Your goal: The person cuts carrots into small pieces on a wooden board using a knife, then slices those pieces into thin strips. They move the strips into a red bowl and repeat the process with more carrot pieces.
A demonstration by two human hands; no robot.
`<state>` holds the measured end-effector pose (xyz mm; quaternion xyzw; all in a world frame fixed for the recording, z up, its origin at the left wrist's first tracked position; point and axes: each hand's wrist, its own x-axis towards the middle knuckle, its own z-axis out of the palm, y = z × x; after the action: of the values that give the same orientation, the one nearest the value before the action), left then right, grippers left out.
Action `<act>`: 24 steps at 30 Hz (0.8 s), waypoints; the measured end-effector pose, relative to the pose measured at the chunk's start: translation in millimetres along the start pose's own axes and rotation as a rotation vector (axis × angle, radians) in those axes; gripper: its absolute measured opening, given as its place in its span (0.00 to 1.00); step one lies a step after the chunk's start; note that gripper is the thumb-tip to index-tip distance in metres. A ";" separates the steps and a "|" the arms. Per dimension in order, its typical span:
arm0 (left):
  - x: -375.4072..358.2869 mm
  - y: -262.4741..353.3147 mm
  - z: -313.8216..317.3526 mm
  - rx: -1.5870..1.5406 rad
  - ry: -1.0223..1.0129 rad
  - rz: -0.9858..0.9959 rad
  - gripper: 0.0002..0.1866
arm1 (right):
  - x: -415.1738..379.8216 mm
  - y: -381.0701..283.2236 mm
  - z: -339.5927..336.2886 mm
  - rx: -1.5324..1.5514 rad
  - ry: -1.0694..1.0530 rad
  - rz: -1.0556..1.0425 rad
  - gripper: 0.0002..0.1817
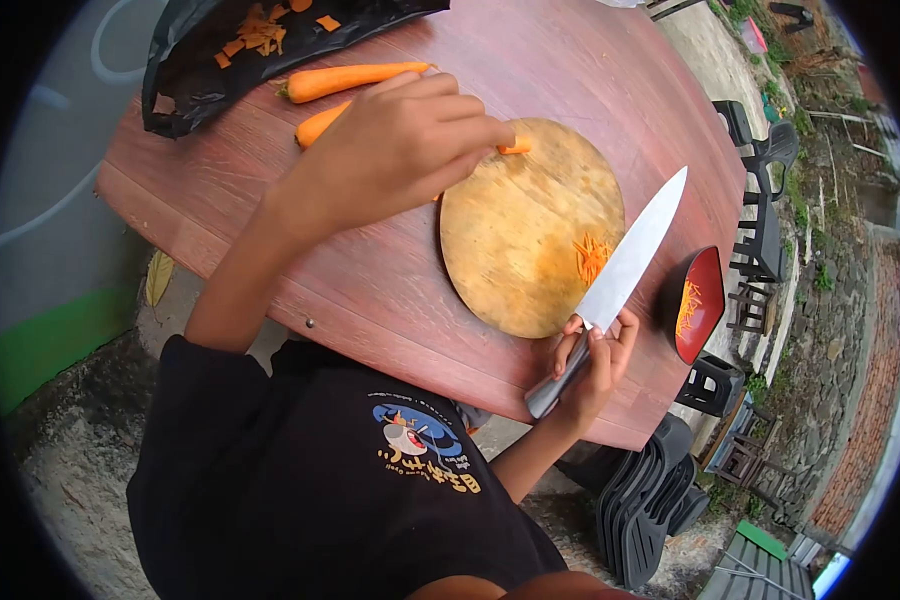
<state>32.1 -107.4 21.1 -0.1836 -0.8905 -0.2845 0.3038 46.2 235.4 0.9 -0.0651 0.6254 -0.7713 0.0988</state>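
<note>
A round wooden cutting board point(530, 240) lies on the table. My left hand point(410, 145) is over its far left edge, fingers closed in a pinch at a short piece of carrot point(516, 146). The knife point(632, 250) is in my right hand point(602, 362), fingers wrapped round its grey handle; the blade slants up and away over the board's right side. Beside the blade sits a small heap of carrot strips point(592, 258). Behind my left hand lie a whole carrot point(350, 80) and another carrot point(320, 124), partly hidden by the hand.
A black plastic bag point(185, 95) with orange scraps spreads over the table's far left corner. On the right stands a red and black bowl point(708, 305) holding carrot strips. The reddish wooden table point(380, 300) ends close to my body. Stacked dark chairs point(650, 500) stand beyond its right edge.
</note>
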 end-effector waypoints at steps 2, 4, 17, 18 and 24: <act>-4.7 0.0 -1.6 0.005 -0.005 -0.013 0.13 | 2.5 19.1 18.3 0.089 0.042 0.047 0.19; -10.2 -5.1 -1.4 0.005 -0.013 -0.020 0.13 | -0.7 22.8 23.4 -0.054 0.038 0.073 0.19; -20.8 -19.3 5.5 0.010 -0.143 -0.030 0.12 | -5.5 26.5 27.4 -0.099 0.054 0.054 0.19; -20.7 -19.4 6.5 0.015 -0.137 -0.021 0.12 | -5.7 26.0 27.3 -0.089 0.055 0.048 0.19; -18.4 -12.0 16.7 0.029 -0.169 -0.031 0.13 | -6.3 26.5 31.8 -0.061 0.068 0.047 0.18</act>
<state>32.5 -109.2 -6.4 -0.1886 -0.9199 -0.2596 0.2256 61.3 201.3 -18.2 -0.0270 0.6528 -0.7513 0.0933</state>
